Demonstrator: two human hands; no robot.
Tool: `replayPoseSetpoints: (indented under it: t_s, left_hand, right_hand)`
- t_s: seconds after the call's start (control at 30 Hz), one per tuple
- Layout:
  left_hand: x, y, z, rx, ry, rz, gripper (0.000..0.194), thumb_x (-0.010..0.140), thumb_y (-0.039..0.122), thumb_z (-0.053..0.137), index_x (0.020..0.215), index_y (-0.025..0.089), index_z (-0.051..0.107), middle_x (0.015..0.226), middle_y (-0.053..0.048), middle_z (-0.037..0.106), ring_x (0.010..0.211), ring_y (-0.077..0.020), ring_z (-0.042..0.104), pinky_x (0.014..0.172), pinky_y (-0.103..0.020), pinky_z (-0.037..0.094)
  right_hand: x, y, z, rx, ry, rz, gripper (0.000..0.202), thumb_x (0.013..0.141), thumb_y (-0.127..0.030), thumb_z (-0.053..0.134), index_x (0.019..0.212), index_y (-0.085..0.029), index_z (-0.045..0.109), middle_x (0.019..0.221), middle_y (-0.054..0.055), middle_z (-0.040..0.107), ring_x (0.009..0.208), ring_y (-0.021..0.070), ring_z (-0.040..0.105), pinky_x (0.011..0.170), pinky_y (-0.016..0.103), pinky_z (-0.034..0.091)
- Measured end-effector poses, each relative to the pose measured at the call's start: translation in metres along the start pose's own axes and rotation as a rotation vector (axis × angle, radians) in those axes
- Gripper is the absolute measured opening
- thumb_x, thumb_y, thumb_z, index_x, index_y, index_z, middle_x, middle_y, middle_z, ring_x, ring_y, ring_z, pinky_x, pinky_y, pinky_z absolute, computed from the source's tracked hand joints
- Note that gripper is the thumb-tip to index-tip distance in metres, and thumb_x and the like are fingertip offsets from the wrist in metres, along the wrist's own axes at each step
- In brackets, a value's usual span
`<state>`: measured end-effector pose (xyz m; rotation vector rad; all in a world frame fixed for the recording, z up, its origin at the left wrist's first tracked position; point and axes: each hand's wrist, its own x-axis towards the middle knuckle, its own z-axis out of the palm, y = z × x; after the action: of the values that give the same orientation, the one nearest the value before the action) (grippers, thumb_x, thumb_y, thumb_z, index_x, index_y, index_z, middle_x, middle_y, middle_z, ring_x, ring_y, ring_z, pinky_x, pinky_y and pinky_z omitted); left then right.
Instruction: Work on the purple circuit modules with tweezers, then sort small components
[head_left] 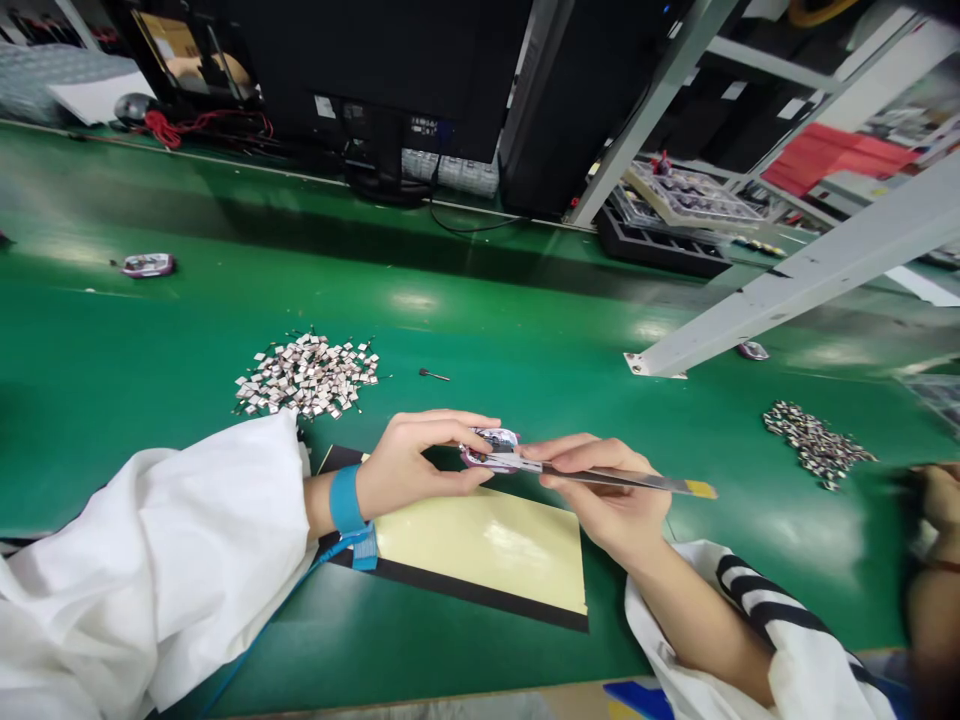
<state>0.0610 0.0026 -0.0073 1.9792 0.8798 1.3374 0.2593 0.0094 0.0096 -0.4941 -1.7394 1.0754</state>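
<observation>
Between thumb and fingers, my left hand (424, 455) holds a small oval device (501, 437) with a purple rim and exposed inner parts. A teal strap with a cord circles my left wrist. My right hand (619, 490) grips metal tweezers (652, 481) with a yellow end, their tips over the device's open inside. Whether the tips pinch a part is too small to tell. Beneath both hands lies a yellow sheet (480, 545) with a black border. A heap of small white parts (309, 375) is behind my left forearm, and a small dark piece (435, 375) lies beside it.
Another device (148, 265) sits at the left on the green table (450, 320). A white metal post (757, 300) slants up at the right. Beyond it are another parts heap (816, 442) and another person's hand (943, 500). A monitor (382, 80) stands at the back.
</observation>
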Motion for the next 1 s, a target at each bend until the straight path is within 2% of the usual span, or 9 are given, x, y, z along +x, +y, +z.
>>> replayPoseSetpoints:
  t_s: [0.33, 0.53, 0.73, 1.0]
  left_hand:
    - [0.0014, -0.0017, 0.0009, 0.011, -0.005, 0.010, 0.013, 0.064, 0.014, 0.068, 0.075, 0.011, 0.063, 0.092, -0.011, 0.066, 0.082, -0.0153, 0.064, 0.074, -0.019, 0.053]
    - [-0.0004, -0.0002, 0.0006, 0.002, 0.000, 0.014, 0.014, 0.063, 0.013, 0.068, 0.076, 0.012, 0.062, 0.093, -0.010, 0.066, 0.083, -0.0157, 0.064, 0.075, -0.020, 0.054]
    - [-0.0033, 0.0009, 0.0030, -0.151, -0.005, -0.069, 0.032, 0.064, 0.011, 0.066, 0.094, 0.014, 0.056, 0.100, -0.010, 0.064, 0.092, -0.0172, 0.061, 0.073, -0.022, 0.056]
    - [-0.0036, -0.0016, 0.0031, -0.124, 0.007, -0.017, 0.030, 0.064, 0.012, 0.067, 0.091, 0.014, 0.055, 0.101, -0.011, 0.063, 0.091, -0.0163, 0.062, 0.073, -0.021, 0.055]
  right_hand:
    - [-0.0018, 0.0014, -0.0038, -0.060, -0.085, -0.055, 0.041, 0.070, 0.009, 0.057, 0.096, -0.022, 0.060, 0.097, 0.001, 0.063, 0.090, 0.0199, 0.060, 0.078, 0.035, 0.053]
    - [-0.0044, 0.0019, -0.0037, -0.037, -0.071, -0.028, 0.041, 0.070, 0.011, 0.054, 0.093, -0.022, 0.060, 0.097, 0.001, 0.063, 0.091, 0.0206, 0.060, 0.077, 0.036, 0.053]
    - [-0.0064, 0.0029, -0.0036, -0.010, -0.050, -0.032, 0.042, 0.068, 0.012, 0.054, 0.093, -0.021, 0.059, 0.096, 0.002, 0.064, 0.087, 0.0199, 0.061, 0.073, 0.035, 0.054]
    - [-0.0080, 0.0041, -0.0035, -0.016, -0.046, -0.032, 0.041, 0.069, 0.012, 0.054, 0.094, -0.021, 0.059, 0.096, 0.003, 0.064, 0.091, 0.0218, 0.060, 0.075, 0.036, 0.053]
